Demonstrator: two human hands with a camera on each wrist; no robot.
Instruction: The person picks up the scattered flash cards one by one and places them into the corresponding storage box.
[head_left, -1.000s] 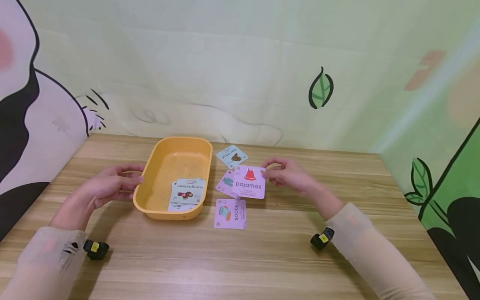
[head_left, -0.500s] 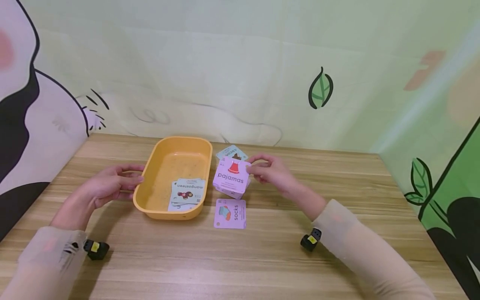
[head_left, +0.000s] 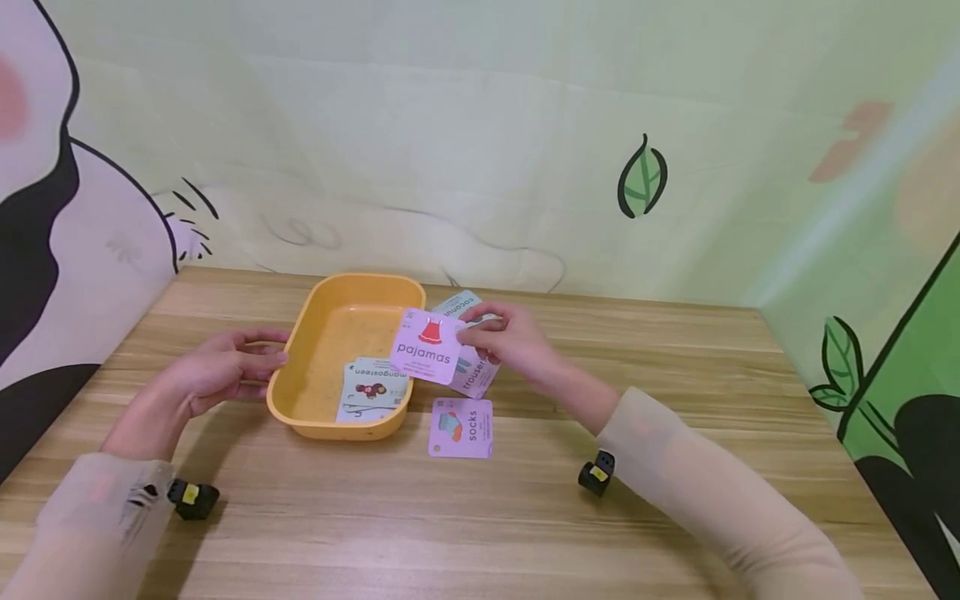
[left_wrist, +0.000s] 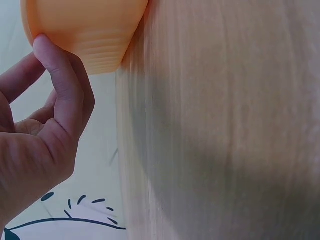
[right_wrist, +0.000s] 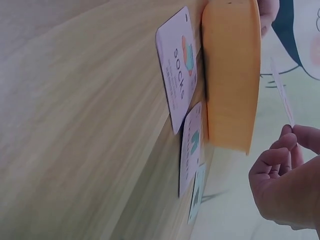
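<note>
My right hand (head_left: 506, 337) pinches the pink pajamas card (head_left: 427, 346) by its right edge, between thumb and fingertips. The card hangs tilted, overlapping the right rim of the yellow tray (head_left: 318, 350); in the right wrist view the raised card (right_wrist: 283, 97) appears nearly edge-on. At the tray's left side my left hand (head_left: 232, 371) holds the rim, thumb and fingertips against it, also visible in the left wrist view. Inside the tray lie several cards, a mangosteen card (head_left: 375, 379) on top. Below the right hand rests a trousers card (head_left: 476, 375), partly covered.
A pink socks card (head_left: 461, 427) lies on the wooden table (head_left: 525, 517) right of the tray's front end. Behind the trousers card is a blue coconut card (head_left: 461, 302), partly hidden by the right hand and pajamas card. A printed wall cloth (head_left: 480, 167) stands behind the table.
My right hand has carried the pajamas card leftward from above the trousers card to the tray's right rim. The left hand and the tray have stayed in place.
</note>
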